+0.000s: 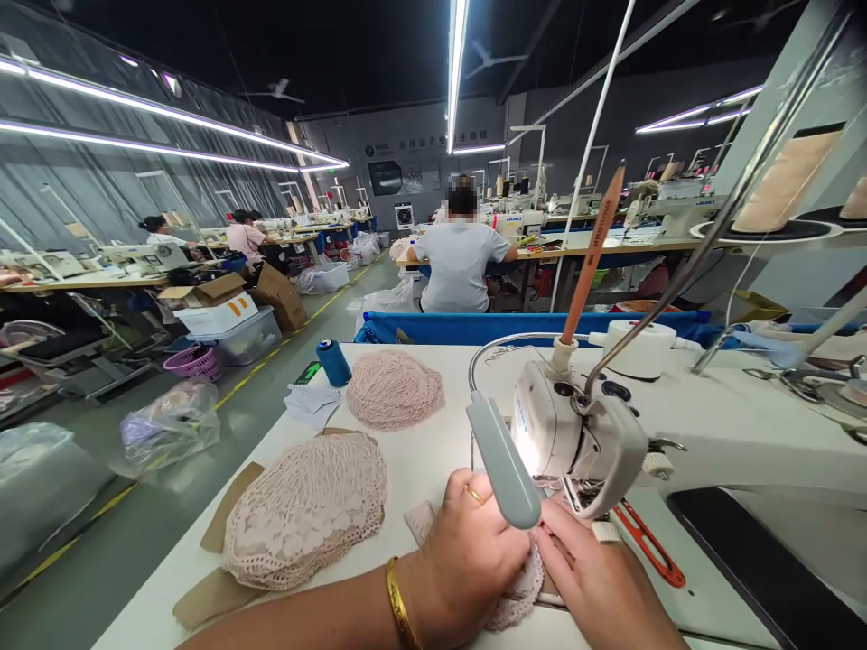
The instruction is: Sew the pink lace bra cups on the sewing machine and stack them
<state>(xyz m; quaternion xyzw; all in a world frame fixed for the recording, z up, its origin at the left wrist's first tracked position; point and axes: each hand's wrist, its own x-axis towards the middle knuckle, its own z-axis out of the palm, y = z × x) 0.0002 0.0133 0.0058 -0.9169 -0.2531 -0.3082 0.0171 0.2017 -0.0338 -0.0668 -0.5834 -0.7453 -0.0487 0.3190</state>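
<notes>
Both hands are at the needle area of a white sewing machine, on a pale pink lace piece with a scalloped edge. My left hand is closed over it, fingers curled, with a grey lamp head partly in front. My right hand pinches the piece close to the presser foot, fingertips near those of the left. Most of the lace is hidden under the hands. Left of them lie a large stack of lace pieces on brown card and a smaller lace stack behind it.
A blue thread cone and white folded paper stand at the table's far left. A red-orange tool and a black panel lie on the right. A pencil rises from the machine. A co-worker sits ahead.
</notes>
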